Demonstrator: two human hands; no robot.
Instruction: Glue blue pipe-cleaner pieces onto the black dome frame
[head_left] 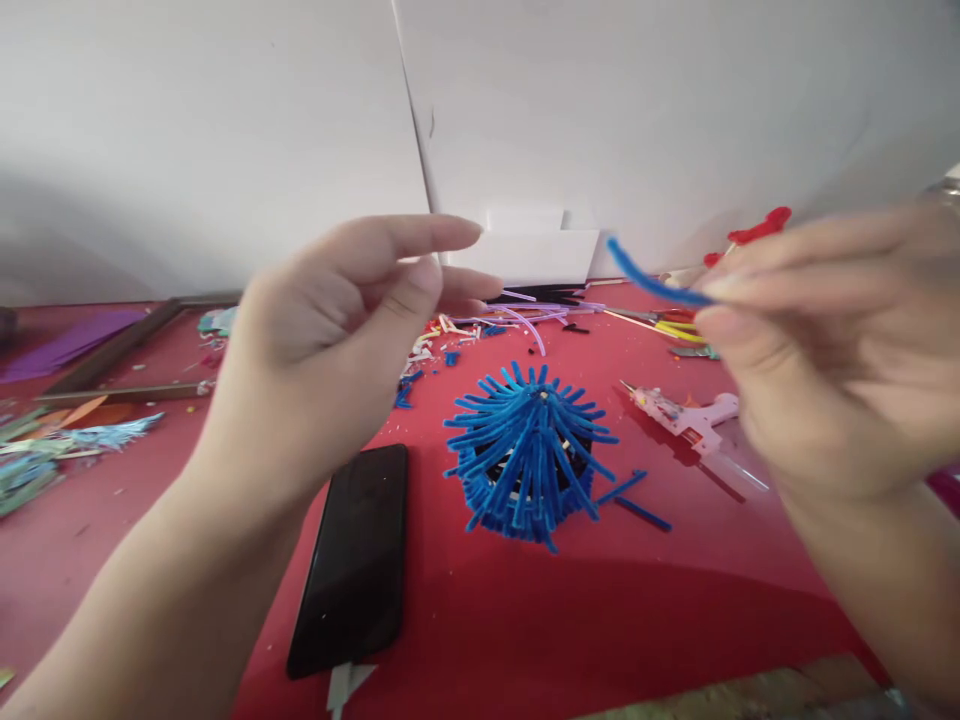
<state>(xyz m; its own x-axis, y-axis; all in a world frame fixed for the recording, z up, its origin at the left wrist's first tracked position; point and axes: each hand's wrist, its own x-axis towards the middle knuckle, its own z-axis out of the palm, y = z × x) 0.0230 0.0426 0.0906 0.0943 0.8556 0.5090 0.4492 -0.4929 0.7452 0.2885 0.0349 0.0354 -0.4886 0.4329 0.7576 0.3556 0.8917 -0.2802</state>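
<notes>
Between the thumb and fingers of my right hand [832, 340] is a short, slightly curved blue pipe cleaner [652, 284], raised above the table. My left hand [337, 310] is held up on the other side, fingers apart and holding nothing. Below and between both hands stands a dome-shaped piece [532, 450] covered in blue pipe cleaners that fan out from its top, with a dark body showing through gaps. Two loose blue pipe cleaner pieces [643, 514] lie at its right side.
A black phone [352, 560] with a white cable lies left of the dome. To the right rests a pink glue gun [686, 415]. Purple pipe cleaners [536, 325], scraps and yellow-handled scissors [676, 330] lie behind. Purple sheets [71, 345] and a dark frame [112, 350] are at left.
</notes>
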